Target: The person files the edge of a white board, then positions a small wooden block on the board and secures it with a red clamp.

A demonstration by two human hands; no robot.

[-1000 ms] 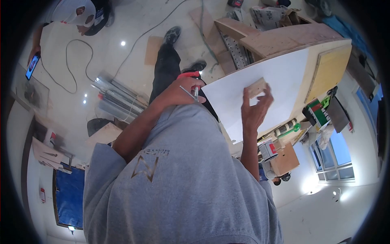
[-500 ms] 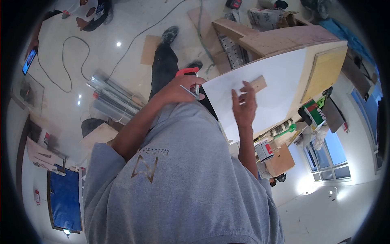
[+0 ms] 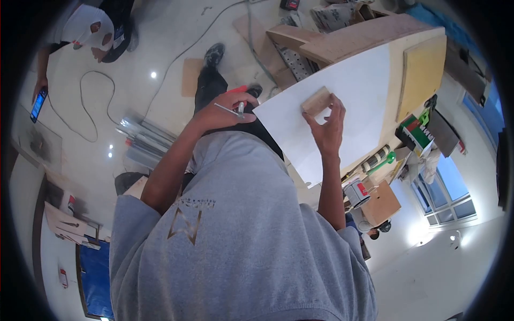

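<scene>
My left hand (image 3: 218, 108) is closed around a clamp (image 3: 229, 110) with a red part and a thin metal bar, left of the white board's corner. My right hand (image 3: 330, 132) grips a small wooden block (image 3: 316, 100) at its edges, thumb on one side and fingers on the other. The block is over the white board (image 3: 353, 80), close to its surface; whether it touches cannot be made out.
A yellowish board (image 3: 423, 75) lies at the right of the worktop. Beyond the worktop's far edge stands a wooden frame (image 3: 289, 36). Metal profiles (image 3: 144, 143) and a cable (image 3: 81, 88) lie on the floor. A person (image 3: 99, 32) at upper left holds a phone (image 3: 38, 104).
My right hand was open above the block; it now holds the block, which has turned and moved left. My left hand with the clamp has shifted slightly left and up.
</scene>
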